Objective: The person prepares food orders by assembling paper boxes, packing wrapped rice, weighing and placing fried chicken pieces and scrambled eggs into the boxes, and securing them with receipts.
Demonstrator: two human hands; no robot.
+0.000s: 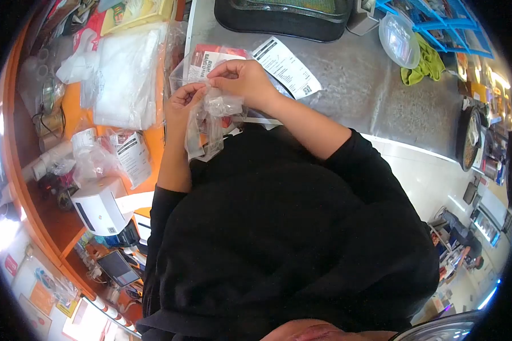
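A clear plastic bag (213, 128) hangs at the near edge of the metal counter, its top bunched between my two hands. My left hand (185, 98) pinches the plastic with thumb and forefinger. Close beside it, my right hand (244, 82) is also closed on the bag, fingertips together. Just beyond my hands lies a red package with a white printed label (215, 58), partly covered by clear plastic and by my right hand. Whether it sits inside the same bag I cannot tell. A printed receipt (286, 67) lies to the right of it.
Flat clear plastic bags (128, 82) are stacked on the orange counter at left. Nearer stand a bagged item with a receipt (132, 156) and a white label printer (99, 207). A black tray (284, 28), green cloth (424, 62) and blue rack (452, 25) occupy the metal counter's back.
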